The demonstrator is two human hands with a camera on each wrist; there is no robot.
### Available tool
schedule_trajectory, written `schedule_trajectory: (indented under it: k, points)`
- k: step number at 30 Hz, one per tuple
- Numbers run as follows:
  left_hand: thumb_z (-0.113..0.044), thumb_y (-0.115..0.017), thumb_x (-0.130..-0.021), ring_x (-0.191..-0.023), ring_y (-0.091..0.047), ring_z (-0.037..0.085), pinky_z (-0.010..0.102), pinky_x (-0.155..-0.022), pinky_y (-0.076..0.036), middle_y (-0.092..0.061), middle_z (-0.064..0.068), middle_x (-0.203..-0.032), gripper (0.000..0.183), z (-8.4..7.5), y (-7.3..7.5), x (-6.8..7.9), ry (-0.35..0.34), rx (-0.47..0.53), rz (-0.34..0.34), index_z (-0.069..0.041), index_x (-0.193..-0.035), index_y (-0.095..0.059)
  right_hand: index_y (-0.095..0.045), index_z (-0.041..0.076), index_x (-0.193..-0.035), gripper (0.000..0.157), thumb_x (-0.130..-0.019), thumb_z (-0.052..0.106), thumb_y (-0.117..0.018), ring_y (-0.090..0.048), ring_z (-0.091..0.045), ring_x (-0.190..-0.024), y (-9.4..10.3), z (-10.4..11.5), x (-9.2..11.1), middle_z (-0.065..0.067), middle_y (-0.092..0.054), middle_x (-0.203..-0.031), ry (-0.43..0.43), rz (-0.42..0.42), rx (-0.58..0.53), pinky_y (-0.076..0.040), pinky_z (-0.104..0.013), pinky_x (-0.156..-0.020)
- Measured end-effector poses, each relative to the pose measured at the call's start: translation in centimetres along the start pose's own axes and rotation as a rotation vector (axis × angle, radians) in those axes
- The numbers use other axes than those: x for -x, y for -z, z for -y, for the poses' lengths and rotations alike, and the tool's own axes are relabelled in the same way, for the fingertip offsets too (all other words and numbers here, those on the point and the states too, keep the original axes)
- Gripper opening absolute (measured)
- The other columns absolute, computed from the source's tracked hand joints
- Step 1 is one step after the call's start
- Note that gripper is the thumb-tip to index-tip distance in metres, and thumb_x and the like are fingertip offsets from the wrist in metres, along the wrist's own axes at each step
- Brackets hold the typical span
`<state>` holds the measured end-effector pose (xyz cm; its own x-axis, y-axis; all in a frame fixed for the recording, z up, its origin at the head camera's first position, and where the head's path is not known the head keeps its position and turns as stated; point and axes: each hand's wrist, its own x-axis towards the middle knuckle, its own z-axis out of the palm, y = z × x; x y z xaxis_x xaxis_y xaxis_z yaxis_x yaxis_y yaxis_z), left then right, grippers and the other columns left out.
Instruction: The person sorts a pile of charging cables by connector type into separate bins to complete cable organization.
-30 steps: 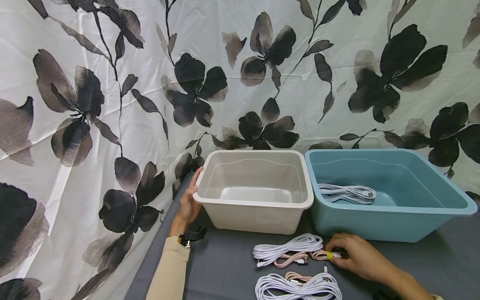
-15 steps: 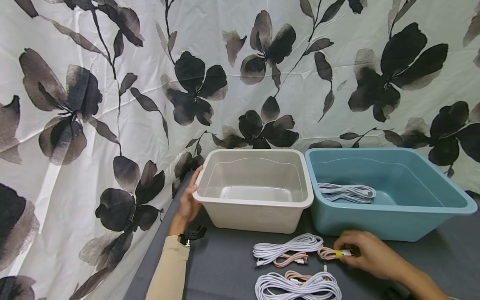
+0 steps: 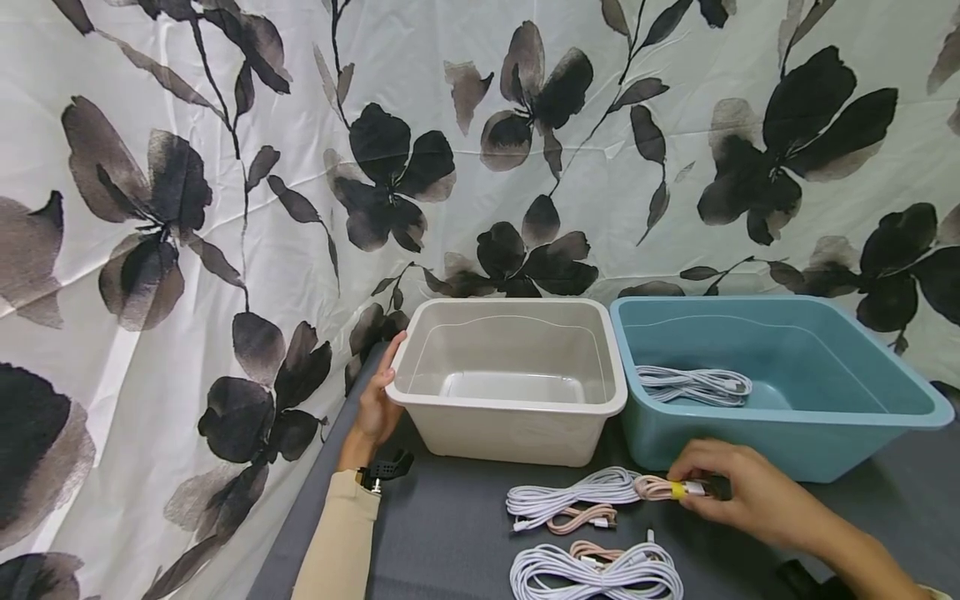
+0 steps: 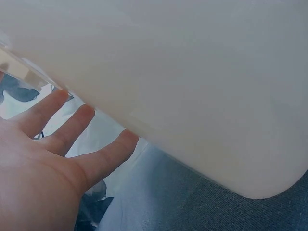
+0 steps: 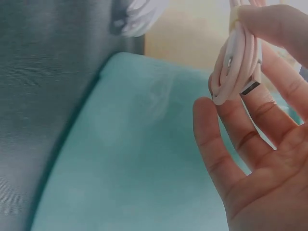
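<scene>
My right hand (image 3: 750,492) pinches a coiled pink charging cable (image 3: 655,488) between thumb and fingers, in front of the blue bin (image 3: 750,446). A yellow tie wraps the coil, and the right wrist view shows its metal USB plug (image 5: 250,87). With straight fingers, my left hand (image 3: 377,410) touches the left side of the beige bin (image 3: 510,433); three fingertips meet its wall in the left wrist view. Left of the held coil lie a white cable bundle (image 3: 558,502) and a pink cable (image 3: 576,521). Nearer me is another white bundle (image 3: 596,575), overlapping a pink cable (image 3: 592,551).
Both bins stand side by side on a grey cloth-covered table (image 3: 442,517). A bundle of white cables (image 3: 693,387) lies inside the blue bin's left part. Behind the table hangs a white floral curtain (image 3: 435,50).
My right hand has shifted right and then slightly up, toward the blue bin's front wall, carrying the pink charging cable. My left hand stays at the beige bin.
</scene>
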<state>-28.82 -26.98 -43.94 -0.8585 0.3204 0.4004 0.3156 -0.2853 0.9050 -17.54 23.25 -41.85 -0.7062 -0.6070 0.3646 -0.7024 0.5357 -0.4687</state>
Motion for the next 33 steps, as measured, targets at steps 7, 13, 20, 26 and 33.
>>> schedule_trajectory:
  k: [7,13,20,26,33]
  points:
    - [-0.030,-0.032,-0.094,-0.142,-0.010,0.043,0.039,-0.105,-0.031,-0.006,0.009,-0.162,0.068,0.0,0.0,0.0,-0.008,0.002,0.007,-0.020,-0.156,-0.006,-0.065,0.035,-0.102,0.024,-0.082,0.025,-0.074,-0.050,0.003,-0.077,1.3,1.3,-1.0,0.022,-0.058,-0.090,-0.039,0.022,0.017,-0.043,-0.018,-0.064]
    - [-0.031,-0.033,-0.094,-0.143,-0.007,0.044,0.047,-0.109,-0.026,-0.007,0.006,-0.163,0.068,0.1,-0.1,-0.1,0.000,0.001,0.000,-0.022,-0.156,-0.007,-0.066,0.036,-0.105,0.025,-0.083,0.027,-0.073,-0.053,0.003,-0.082,2.4,2.7,-2.1,0.022,-0.060,-0.098,0.001,0.031,0.011,-0.045,-0.020,-0.066]
    - [-0.031,-0.031,-0.094,-0.143,-0.009,0.044,0.052,-0.110,-0.022,-0.008,0.006,-0.163,0.066,0.0,-0.2,-0.1,0.003,-0.006,-0.012,-0.023,-0.156,-0.008,-0.065,0.034,-0.105,0.027,-0.084,0.020,-0.073,-0.052,0.002,-0.080,3.9,4.5,-3.6,0.018,-0.060,-0.100,0.069,0.029,-0.027,-0.043,-0.019,-0.061]
    - [-0.030,-0.031,-0.094,-0.142,-0.010,0.044,0.051,-0.109,-0.024,-0.007,0.008,-0.162,0.067,-0.1,-0.1,-0.2,0.004,-0.005,-0.003,-0.022,-0.156,-0.008,-0.066,0.033,-0.103,0.027,-0.083,0.017,-0.074,-0.053,-0.001,-0.081,5.3,4.9,-5.5,0.018,-0.061,-0.098,0.099,0.023,-0.041,-0.043,-0.022,-0.064]
    - [-0.030,-0.032,-0.093,-0.141,-0.010,0.044,0.051,-0.109,-0.024,-0.007,0.009,-0.162,0.067,0.0,0.0,-0.2,0.005,-0.001,-0.001,-0.022,-0.156,-0.008,-0.067,0.033,-0.103,0.029,-0.081,0.017,-0.076,-0.053,0.001,-0.081,7.3,4.2,-8.3,0.018,-0.062,-0.094,0.118,0.025,-0.008,-0.045,-0.022,-0.065]
